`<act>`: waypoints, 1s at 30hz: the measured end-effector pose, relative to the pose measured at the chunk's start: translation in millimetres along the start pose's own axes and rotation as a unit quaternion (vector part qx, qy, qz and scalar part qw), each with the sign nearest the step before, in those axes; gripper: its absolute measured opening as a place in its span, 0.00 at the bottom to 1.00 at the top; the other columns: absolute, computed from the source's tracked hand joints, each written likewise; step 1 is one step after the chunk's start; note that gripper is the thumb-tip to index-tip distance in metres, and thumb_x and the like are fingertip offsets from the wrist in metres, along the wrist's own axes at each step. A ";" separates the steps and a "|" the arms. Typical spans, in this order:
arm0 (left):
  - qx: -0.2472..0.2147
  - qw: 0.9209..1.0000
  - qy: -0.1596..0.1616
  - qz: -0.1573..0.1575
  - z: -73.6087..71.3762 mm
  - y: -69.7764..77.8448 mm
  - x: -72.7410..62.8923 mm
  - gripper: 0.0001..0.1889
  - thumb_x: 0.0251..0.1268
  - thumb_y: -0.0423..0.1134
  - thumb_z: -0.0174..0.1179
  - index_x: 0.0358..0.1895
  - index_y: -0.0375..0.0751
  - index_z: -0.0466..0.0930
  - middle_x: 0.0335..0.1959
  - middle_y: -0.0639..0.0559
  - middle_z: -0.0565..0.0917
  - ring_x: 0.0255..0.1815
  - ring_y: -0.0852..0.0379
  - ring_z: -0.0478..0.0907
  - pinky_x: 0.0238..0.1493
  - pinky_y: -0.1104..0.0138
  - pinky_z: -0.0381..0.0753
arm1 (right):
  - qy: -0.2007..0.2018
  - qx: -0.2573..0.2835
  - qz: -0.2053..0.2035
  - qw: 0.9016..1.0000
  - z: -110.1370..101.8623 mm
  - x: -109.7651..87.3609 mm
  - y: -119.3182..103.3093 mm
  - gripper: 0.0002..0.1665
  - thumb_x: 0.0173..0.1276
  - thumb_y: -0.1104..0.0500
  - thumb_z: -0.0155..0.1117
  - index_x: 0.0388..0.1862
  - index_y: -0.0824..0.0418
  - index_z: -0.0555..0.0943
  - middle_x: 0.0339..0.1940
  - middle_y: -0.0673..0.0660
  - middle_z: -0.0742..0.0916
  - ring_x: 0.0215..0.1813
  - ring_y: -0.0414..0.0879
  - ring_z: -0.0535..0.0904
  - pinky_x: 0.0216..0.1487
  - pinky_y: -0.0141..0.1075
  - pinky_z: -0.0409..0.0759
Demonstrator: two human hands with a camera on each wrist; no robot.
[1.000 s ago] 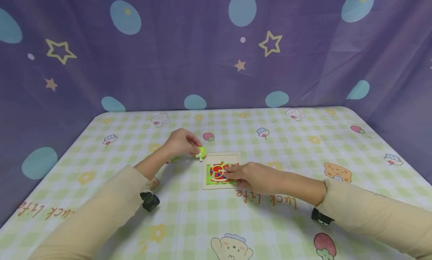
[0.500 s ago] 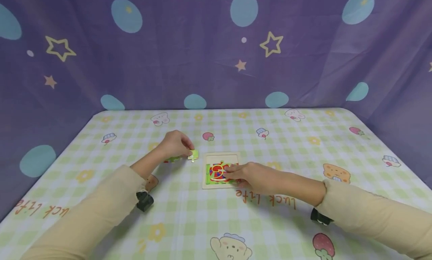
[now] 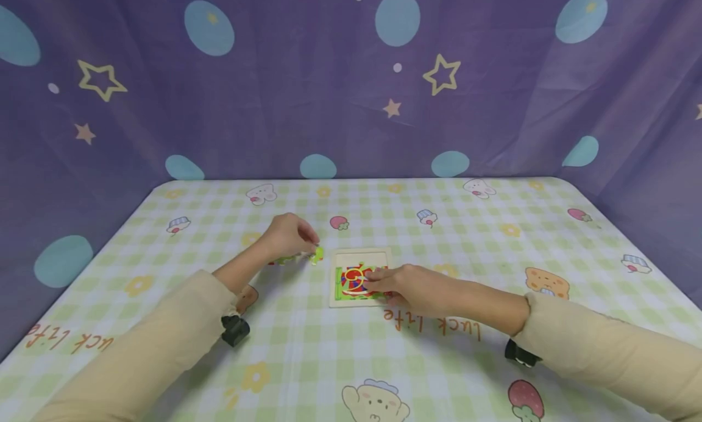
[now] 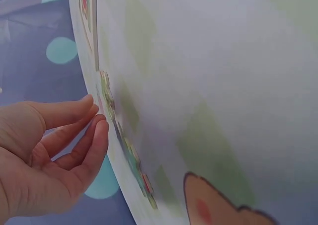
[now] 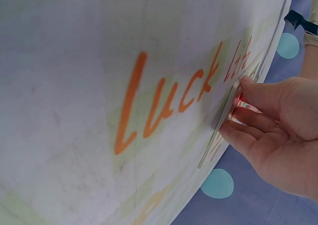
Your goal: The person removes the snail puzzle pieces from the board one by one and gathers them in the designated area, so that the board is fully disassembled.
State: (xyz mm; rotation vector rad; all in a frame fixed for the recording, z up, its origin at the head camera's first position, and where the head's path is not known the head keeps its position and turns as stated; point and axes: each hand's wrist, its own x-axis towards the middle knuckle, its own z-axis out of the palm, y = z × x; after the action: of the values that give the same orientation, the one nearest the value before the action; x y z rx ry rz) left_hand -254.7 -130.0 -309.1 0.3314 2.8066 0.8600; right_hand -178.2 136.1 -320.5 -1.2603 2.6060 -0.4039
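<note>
In the head view, my left hand (image 3: 289, 234) pinches a small green puzzle piece (image 3: 317, 256) at its fingertips, close over the table left of the puzzle board. The left wrist view shows thumb and fingertips (image 4: 102, 128) drawn together right by that piece (image 4: 107, 93). A square wooden puzzle board (image 3: 360, 252) lies mid-table, its lower part filled with red, blue and green pieces and its upper strip bare wood. My right hand (image 3: 408, 287) holds the board's right side, thumb over the pieces and fingers (image 5: 238, 138) curled at the edge.
More puzzle pieces (image 3: 282, 261) lie under the left hand and run in a line in the left wrist view. A green-checked cloth with printed figures covers the table (image 3: 466, 385). A purple curtain (image 3: 307, 93) hangs behind its far edge.
My left hand has moved a little left and down from the board's top left corner with the green piece, which is turned differently now. My right hand stays on the board.
</note>
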 end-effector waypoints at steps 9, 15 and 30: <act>-0.002 0.997 -0.021 0.076 18.0 18.6 -9.2 0.06 0.55 0.34 0.68 0.36 0.39 0.87 0.34 0.47 0.88 0.36 0.58 0.82 0.41 0.68 0.80 | 0.001 0.001 0.000 1.000 -0.4 -0.7 -0.2 0.25 0.67 0.64 0.61 0.64 0.59 0.75 0.69 0.59 0.74 0.71 0.53 0.70 0.66 0.44 0.73; 0.003 0.994 -0.050 0.097 29.8 29.0 -18.1 0.04 0.53 0.34 0.70 0.32 0.40 0.87 0.29 0.51 0.88 0.31 0.63 0.79 0.37 0.72 0.78 | 0.004 -0.001 -0.005 1.000 -0.4 -0.2 0.1 0.26 0.67 0.65 0.61 0.64 0.60 0.75 0.69 0.59 0.74 0.71 0.52 0.70 0.65 0.43 0.74; 0.020 0.996 -0.026 0.077 42.5 37.6 -22.5 0.08 0.46 0.33 0.74 0.29 0.41 0.84 0.28 0.49 0.82 0.31 0.59 0.72 0.36 0.72 0.72 | 0.000 0.003 0.004 1.000 -0.5 -0.6 -1.3 0.26 0.67 0.65 0.60 0.65 0.60 0.74 0.69 0.58 0.74 0.71 0.53 0.70 0.65 0.43 0.74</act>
State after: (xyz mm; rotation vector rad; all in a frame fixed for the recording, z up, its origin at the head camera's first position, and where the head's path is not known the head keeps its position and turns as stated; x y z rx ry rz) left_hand -217.0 -83.3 -319.8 0.5744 2.7818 0.8132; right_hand -177.0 135.9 -319.5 -1.2477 2.6066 -0.4091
